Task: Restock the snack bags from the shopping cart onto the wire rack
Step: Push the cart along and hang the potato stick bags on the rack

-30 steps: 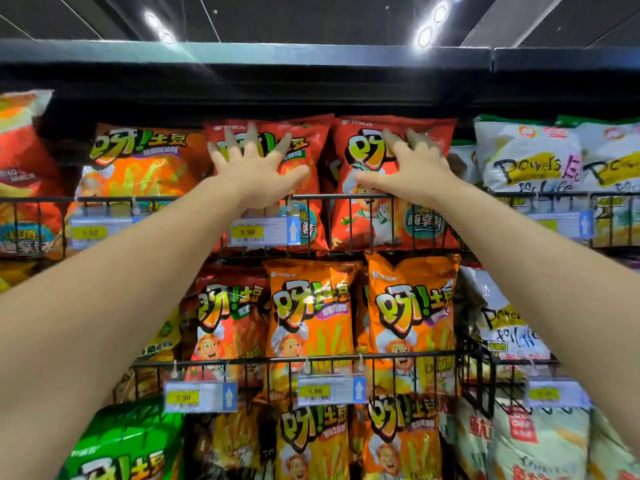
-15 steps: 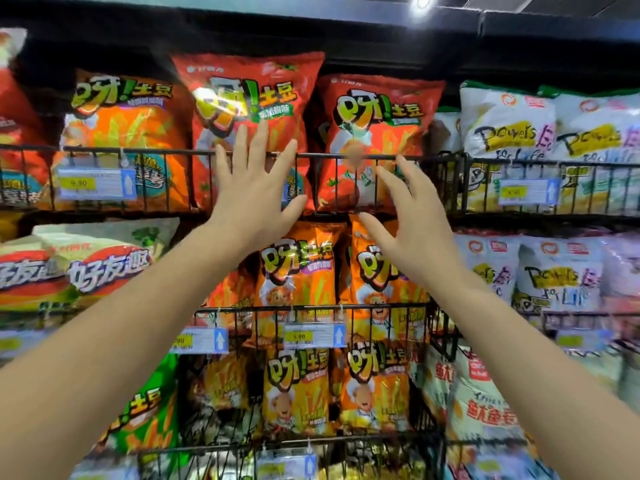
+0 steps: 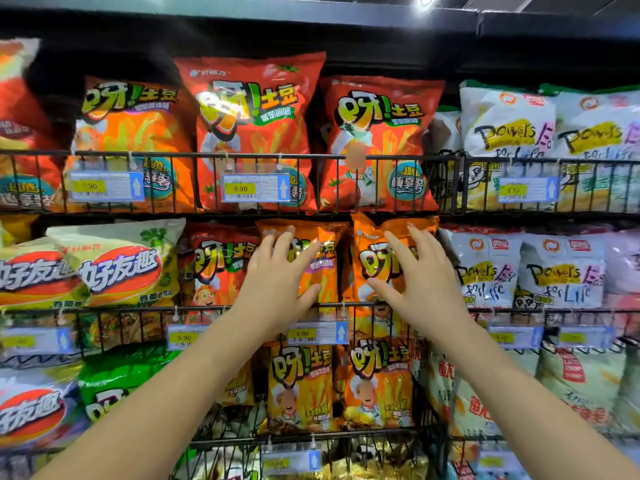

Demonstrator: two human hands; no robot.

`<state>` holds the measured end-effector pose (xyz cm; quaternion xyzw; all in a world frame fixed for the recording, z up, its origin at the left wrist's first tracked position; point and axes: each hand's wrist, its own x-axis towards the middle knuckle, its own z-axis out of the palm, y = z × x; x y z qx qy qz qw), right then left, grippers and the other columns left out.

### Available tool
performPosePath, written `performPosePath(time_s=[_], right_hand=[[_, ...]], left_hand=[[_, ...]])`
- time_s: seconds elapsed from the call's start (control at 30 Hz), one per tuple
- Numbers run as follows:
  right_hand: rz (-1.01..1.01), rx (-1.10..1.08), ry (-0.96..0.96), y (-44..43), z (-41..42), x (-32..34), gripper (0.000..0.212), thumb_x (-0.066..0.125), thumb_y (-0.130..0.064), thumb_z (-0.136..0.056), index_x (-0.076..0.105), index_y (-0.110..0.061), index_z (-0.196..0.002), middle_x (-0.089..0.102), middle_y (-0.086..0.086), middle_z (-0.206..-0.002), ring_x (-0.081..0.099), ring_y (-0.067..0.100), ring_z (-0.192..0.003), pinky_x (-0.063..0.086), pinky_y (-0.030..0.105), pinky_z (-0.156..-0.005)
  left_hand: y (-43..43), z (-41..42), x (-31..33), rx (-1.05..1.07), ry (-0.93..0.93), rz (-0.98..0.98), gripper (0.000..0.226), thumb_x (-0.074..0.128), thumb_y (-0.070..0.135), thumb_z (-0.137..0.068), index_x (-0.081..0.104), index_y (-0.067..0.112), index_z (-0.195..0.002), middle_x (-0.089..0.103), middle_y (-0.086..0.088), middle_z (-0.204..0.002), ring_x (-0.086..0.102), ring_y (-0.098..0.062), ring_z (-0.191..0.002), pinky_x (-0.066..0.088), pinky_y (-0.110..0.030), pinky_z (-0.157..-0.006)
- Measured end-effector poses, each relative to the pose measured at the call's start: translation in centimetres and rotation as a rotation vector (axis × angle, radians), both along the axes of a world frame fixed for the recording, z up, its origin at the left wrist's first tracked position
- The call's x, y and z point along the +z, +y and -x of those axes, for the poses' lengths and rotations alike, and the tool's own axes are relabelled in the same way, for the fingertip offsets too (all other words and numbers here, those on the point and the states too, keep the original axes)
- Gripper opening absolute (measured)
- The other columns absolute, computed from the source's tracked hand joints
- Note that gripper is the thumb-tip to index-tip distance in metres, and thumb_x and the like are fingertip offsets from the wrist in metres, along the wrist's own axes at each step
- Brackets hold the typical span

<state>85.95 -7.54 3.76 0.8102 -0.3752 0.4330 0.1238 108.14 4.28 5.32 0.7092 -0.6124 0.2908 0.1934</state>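
while both arms stretch toward middle tier of rack point(image 3: 460, 185), left hand point(image 3: 277, 285) lies spread over left orange bag point(image 3: 323, 271), fingers straight, nothing gripped. right hand point(image 3: 420, 285) likewise over right orange bag point(image 3: 367, 258). touching or just off film: cannot tell. hands apart, one bag each. both orange bags upright side by side behind rail, above 5.90 tag point(image 3: 317, 332). red bags point(image 3: 249, 133) upright on tier above. white bags point(image 3: 505, 133) to right.
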Motion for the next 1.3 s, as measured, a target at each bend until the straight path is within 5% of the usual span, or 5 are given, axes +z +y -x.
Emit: performPosePath(time_s=[0.2, 0.53, 0.87, 1.3], right_hand=[[-0.133, 0.043, 0.038, -1.2, -0.7, 0.2, 0.085, 0.058, -0.064, -0.093, 0.015, -0.039, -0.163, 0.008, 0.009, -0.171, -0.002, 0.031, -0.158, 0.012, 0.051, -0.126], [-0.17, -0.048, 0.147, -1.0, -1.4, 0.3, 0.085, 0.047, -0.069, -0.096, 0.003, -0.042, -0.163, -0.002, 0.007, -0.172, -0.008, 0.033, -0.158, 0.012, 0.054, -0.127], [-0.093, -0.038, 0.075, -0.7, -1.3, -0.1, 0.086, 0.052, -0.069, -0.094, 0.012, -0.037, -0.163, 0.004, 0.01, -0.172, -0.004, 0.035, -0.158, 0.0, 0.049, -0.126], [-0.098, 0.055, -0.049, 3.0, 0.4, -5.7, 0.073, 0.063, -0.05, -0.096, 0.032, -0.03, -0.159, 0.016, 0.006, -0.169, 0.01, 0.027, -0.157, 0.023, 0.051, -0.123]], left_hand=[[-1.6, 0.3, 0.1, 0.09, 0.156, -0.14, 0.079, 0.048, 0.064, -0.099, 0.004, 0.044, -0.163, 0.01, -0.014, -0.167, 0.007, -0.044, -0.153, 0.031, -0.057, -0.117], [-2.5, 1.2, -1.0, 0.131, 0.295, -0.039, 0.079, 0.055, 0.058, -0.099, 0.011, 0.043, -0.162, 0.003, -0.009, -0.168, -0.002, -0.04, -0.156, 0.048, -0.051, -0.105], [-1.3, 1.4, -0.3, 0.16, 0.194, -0.077, 0.08, 0.049, 0.064, -0.098, 0.008, 0.041, -0.163, 0.011, -0.012, -0.169, 0.008, -0.046, -0.154, 0.027, -0.055, -0.12], [2.5, 2.1, -5.2, -0.067, 0.192, 0.001, 0.074, 0.056, 0.055, -0.099, 0.021, 0.039, -0.162, 0.006, -0.008, -0.172, 0.0, -0.034, -0.159, 0.015, -0.055, -0.126]])
